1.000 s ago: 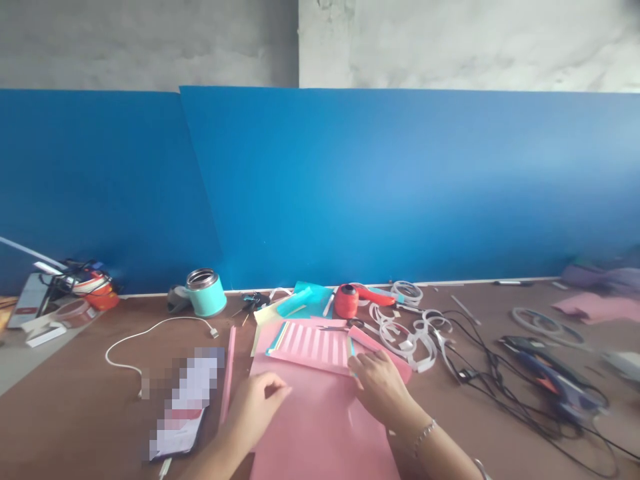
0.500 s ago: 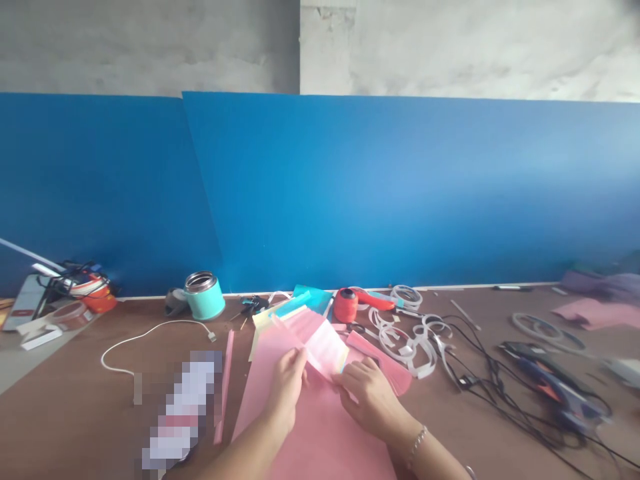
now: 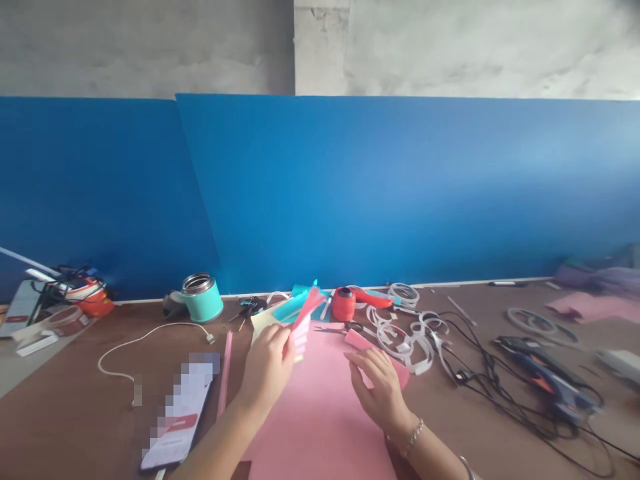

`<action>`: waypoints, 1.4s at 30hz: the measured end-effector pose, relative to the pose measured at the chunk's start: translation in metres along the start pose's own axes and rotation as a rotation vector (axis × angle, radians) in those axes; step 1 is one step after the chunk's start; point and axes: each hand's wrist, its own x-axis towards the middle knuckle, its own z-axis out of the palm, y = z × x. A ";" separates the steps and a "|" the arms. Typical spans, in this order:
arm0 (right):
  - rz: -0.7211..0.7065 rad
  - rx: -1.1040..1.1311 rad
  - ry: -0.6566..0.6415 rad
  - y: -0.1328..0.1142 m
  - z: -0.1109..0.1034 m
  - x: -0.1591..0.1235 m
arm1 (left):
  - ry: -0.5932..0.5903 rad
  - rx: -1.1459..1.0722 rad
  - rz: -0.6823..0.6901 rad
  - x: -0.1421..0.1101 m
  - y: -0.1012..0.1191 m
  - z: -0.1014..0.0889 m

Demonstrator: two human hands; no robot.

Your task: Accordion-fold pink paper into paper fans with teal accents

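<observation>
My left hand (image 3: 270, 363) pinches a thin pink sheet (image 3: 309, 313), raised nearly upright and seen almost edge-on, with white stripes on its lower part. To its right my right hand (image 3: 375, 387) has its fingers loosely stretched and apart, holding nothing. Beneath both hands lies a large pink paper (image 3: 323, 427). A rolled pink piece (image 3: 357, 339) is partly hidden behind my right hand. Dark-handled scissors (image 3: 353, 327) rest at the far edge of the large paper, near pale yellow and turquoise sheets (image 3: 295, 305).
A phone (image 3: 183, 420), a white cable (image 3: 150, 328) and a turquoise cup (image 3: 204, 300) are on the left. Farther back stand a red spool (image 3: 343, 305) and coiled white strips (image 3: 400, 333). A blue glue gun (image 3: 550, 383) and black cords lie right. A blue panel (image 3: 375, 187) borders the table.
My left hand has moved left and turned the thin pink sheet from slanted flat to nearly upright. My right hand has let go of that sheet and opened.
</observation>
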 end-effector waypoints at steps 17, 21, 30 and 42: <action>-0.074 -0.119 -0.405 -0.006 0.015 -0.005 | -0.341 0.336 0.390 -0.059 -0.014 0.036; -0.147 -0.138 -0.445 -0.006 0.017 -0.007 | -0.310 0.303 0.407 -0.062 -0.024 0.035; -0.015 -0.108 -0.528 0.003 0.013 -0.011 | -0.186 0.170 0.423 -0.074 -0.061 0.016; 0.202 0.201 -0.638 0.026 0.001 -0.004 | -0.327 -0.002 0.233 -0.071 -0.072 0.002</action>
